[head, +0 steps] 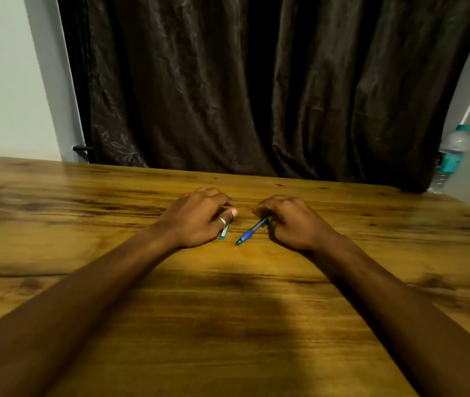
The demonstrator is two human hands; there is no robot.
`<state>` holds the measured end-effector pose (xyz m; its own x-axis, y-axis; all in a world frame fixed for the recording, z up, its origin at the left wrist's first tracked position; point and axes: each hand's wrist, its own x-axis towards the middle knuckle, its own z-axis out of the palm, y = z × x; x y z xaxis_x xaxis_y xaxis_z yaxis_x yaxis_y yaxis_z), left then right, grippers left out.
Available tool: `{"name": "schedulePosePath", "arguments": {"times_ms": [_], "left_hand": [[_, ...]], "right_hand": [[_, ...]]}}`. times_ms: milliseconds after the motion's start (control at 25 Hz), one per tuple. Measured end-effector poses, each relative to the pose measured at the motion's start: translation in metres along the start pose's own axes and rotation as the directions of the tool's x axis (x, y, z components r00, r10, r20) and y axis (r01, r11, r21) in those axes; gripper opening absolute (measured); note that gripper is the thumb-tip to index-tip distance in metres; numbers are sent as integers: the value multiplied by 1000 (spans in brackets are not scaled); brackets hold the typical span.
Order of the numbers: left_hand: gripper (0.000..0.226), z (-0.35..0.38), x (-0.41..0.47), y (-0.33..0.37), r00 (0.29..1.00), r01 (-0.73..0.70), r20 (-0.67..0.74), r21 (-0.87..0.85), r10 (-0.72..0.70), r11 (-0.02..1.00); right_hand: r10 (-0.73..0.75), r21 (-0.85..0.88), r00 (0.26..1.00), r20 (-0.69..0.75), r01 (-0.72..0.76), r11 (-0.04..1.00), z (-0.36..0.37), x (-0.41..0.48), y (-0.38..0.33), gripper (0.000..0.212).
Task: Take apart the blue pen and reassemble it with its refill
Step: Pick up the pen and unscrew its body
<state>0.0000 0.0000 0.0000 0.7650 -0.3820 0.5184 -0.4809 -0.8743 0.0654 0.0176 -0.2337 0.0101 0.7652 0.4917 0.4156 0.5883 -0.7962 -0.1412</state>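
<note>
The blue pen point(250, 232) lies slanted on the wooden table point(228, 296), its tip pointing toward me and to the left. My right hand point(291, 222) rests curled over the pen's far end, fingers closed on it. My left hand point(196, 217), with a ring on the thumb, lies knuckles up just left of the pen. A small pale, teal-ended piece point(224, 232) sticks out from under that thumb; most of it is hidden, and I cannot tell what it is or whether the hand grips it.
A dark brown curtain point(256, 87) hangs behind the table's far edge. A plastic water bottle point(451, 156) with a teal label stands at the far right, past the table's corner. White walls flank the curtain.
</note>
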Motion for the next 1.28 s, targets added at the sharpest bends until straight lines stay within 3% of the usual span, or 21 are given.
{"name": "schedulePosePath", "arguments": {"times_ms": [80, 240, 400, 560, 680, 760, 880, 1040, 1200, 1280], "left_hand": [[38, 2, 3, -4, 999, 52, 0, -109, -52, 993], [28, 6, 0, -2, 992, 68, -86, -259, -93, 963], [29, 2, -6, 4, 978, 47, -200, -97, -65, 994], [33, -6, -7, 3, 960, 45, -275, -48, -57, 998], [39, -10, -5, 10, 947, 28, -321, 27, -18, 999], [41, -12, -4, 16, 951, -7, -309, 10, 10, 1000], [42, -8, -4, 22, 972, 9, -227, -217, -59, 976], [30, -5, -2, 23, 969, 109, -121, -577, -217, 810], [18, -7, 0, 17, 978, 105, -81, -610, -194, 785], [18, -9, 0, 13, 982, 96, -79, -585, -174, 806]], "right_hand": [[-18, 28, 996, 90, 16, 999, 2, 1, 3, 45], [-60, 52, 994, 90, 55, 997, 2, 9, 7, 29], [-21, 53, 988, 152, 14, 999, -5, 8, 12, 24], [65, 278, 974, 217, -126, 952, -34, 9, 20, 25], [76, 530, 968, 240, -196, 825, -59, 15, 19, 26], [62, 605, 961, 271, -220, 765, -65, 22, 10, 24], [59, 691, 971, 231, -206, 693, -60, 31, -5, 24], [103, 778, 971, 214, -234, 583, -40, 30, -14, 25], [139, 848, 965, 222, -262, 462, -37, 27, -12, 25], [150, 851, 963, 223, -267, 452, -36, 24, -9, 23]]}}
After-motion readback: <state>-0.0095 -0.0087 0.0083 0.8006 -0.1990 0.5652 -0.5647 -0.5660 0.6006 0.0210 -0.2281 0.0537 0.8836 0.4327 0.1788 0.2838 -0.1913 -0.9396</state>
